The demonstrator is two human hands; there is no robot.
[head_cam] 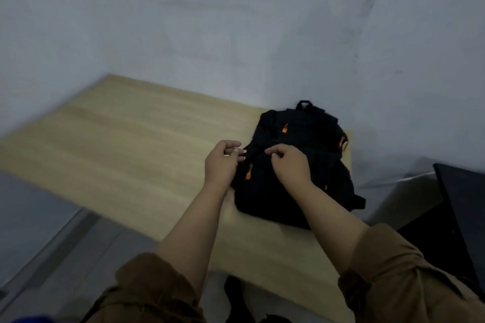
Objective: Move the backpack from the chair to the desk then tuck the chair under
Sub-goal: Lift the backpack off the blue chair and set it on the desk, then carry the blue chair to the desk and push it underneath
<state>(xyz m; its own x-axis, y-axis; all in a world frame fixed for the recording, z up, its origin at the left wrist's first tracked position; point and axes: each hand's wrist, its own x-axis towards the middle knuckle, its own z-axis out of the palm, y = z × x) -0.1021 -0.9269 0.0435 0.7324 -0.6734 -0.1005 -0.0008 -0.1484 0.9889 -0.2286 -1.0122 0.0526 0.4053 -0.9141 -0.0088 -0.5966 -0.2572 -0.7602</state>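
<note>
while the backpack (296,165) lies on the desk (118,139), curled fingers (273,151) touch it.

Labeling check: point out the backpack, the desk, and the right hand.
backpack (309,136): head view, upper front panel.
desk (131,139): head view, bare wooden top left of the bag.
right hand (290,165): head view, back of the hand.

One black backpack (296,165) is seen on one wooden counter (131,144). Three orange zipper pulls (284,128) are counted on it. Two hands, left (221,162) and right (290,162), are seen, with two rolled brown sleeves (388,270).
</note>
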